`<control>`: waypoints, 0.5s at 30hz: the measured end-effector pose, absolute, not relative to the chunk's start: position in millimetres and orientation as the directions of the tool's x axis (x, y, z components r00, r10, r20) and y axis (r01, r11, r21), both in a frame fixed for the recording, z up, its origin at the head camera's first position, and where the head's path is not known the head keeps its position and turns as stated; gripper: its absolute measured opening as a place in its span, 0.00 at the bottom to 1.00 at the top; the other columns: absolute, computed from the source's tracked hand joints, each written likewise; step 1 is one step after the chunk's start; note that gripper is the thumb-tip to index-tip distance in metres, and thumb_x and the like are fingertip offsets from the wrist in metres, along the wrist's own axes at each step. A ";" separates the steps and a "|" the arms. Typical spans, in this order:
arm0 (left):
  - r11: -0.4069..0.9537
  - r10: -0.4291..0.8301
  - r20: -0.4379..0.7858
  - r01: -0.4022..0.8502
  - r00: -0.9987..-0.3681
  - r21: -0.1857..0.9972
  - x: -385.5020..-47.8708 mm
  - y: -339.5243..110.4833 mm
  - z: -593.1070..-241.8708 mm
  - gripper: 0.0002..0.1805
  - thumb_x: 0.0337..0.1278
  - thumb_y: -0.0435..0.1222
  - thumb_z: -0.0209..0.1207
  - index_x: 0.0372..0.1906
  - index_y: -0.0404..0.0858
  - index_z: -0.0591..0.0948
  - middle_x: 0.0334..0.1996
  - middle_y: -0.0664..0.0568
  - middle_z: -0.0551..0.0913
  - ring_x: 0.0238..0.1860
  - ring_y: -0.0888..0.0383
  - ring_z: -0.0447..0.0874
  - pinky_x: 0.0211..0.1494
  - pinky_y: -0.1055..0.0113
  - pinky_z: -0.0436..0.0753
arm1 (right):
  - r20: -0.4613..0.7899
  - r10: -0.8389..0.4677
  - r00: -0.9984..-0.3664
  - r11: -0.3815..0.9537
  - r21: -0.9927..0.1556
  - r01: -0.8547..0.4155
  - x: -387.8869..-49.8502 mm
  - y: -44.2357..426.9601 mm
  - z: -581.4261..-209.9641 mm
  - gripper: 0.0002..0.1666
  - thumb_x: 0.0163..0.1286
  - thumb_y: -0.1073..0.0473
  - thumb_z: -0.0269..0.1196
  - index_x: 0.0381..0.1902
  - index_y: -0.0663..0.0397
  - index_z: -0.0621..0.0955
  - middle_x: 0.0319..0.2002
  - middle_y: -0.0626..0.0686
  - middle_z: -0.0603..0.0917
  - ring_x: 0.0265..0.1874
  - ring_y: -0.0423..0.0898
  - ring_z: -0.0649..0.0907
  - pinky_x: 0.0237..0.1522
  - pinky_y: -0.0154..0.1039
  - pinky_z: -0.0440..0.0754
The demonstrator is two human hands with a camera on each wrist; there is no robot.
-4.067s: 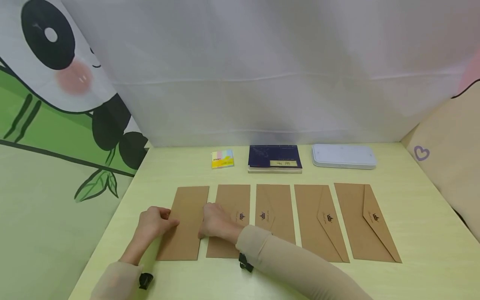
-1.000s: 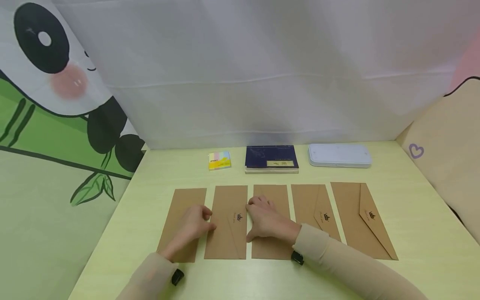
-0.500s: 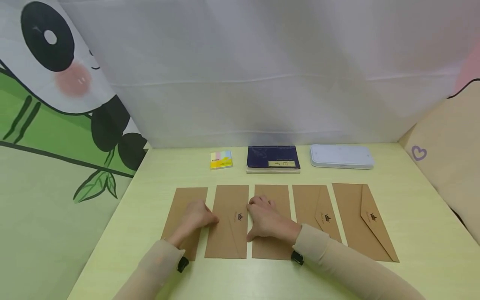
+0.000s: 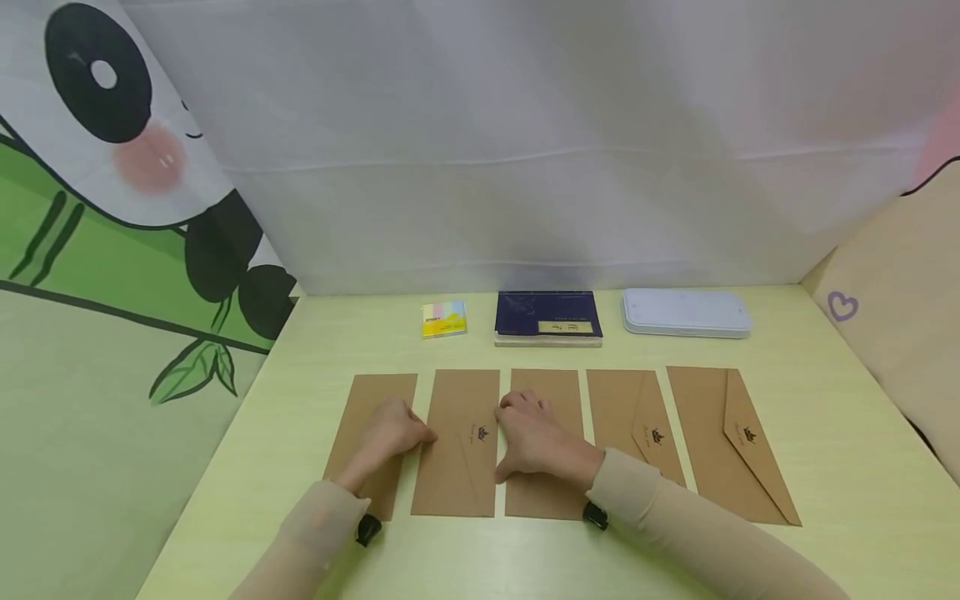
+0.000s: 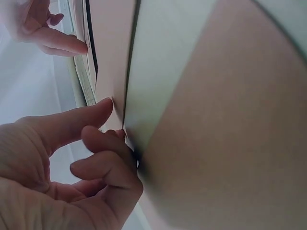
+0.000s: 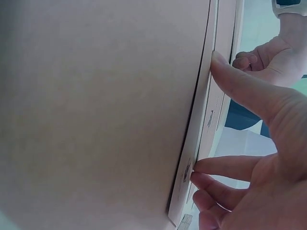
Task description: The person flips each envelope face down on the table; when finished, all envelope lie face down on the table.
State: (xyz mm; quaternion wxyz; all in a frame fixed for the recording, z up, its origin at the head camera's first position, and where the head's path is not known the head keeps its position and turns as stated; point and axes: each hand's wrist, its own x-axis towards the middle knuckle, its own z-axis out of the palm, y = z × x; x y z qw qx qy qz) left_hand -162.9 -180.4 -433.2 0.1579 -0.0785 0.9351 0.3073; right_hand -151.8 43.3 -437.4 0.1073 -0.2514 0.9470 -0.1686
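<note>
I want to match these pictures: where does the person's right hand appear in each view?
Head: right hand near centre, over the third brown envelope from the left.
Left wrist: right hand in the upper left corner.
Right wrist: right hand large, at lower right.
Shared landmark: left hand, left of centre in head, lower left in left wrist, upper right in right wrist.

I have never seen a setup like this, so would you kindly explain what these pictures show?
There is no machine: the grip is a person's bare left hand and right hand. The wide view is taken from the person's head, the close ones from each wrist. On the table, five brown envelopes lie in a row, with sticky notes, a dark blue book and a pale case behind. The left hand is at the left edge of the second envelope from the left; the right hand touches its right edge. Whether the left pinches it is unclear.
</note>
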 end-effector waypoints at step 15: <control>0.742 0.016 -0.313 -0.199 -0.950 0.641 -166.1 -192.3 -430.7 0.10 0.42 0.33 0.70 0.16 0.34 0.82 0.12 0.56 0.75 0.18 0.62 0.69 0.22 0.70 0.66 | -0.089 -0.525 -0.846 0.806 -0.371 -0.461 -152.3 45.4 -439.5 0.46 0.30 0.42 0.82 0.46 0.59 0.80 0.52 0.53 0.74 0.53 0.53 0.66 0.49 0.49 0.62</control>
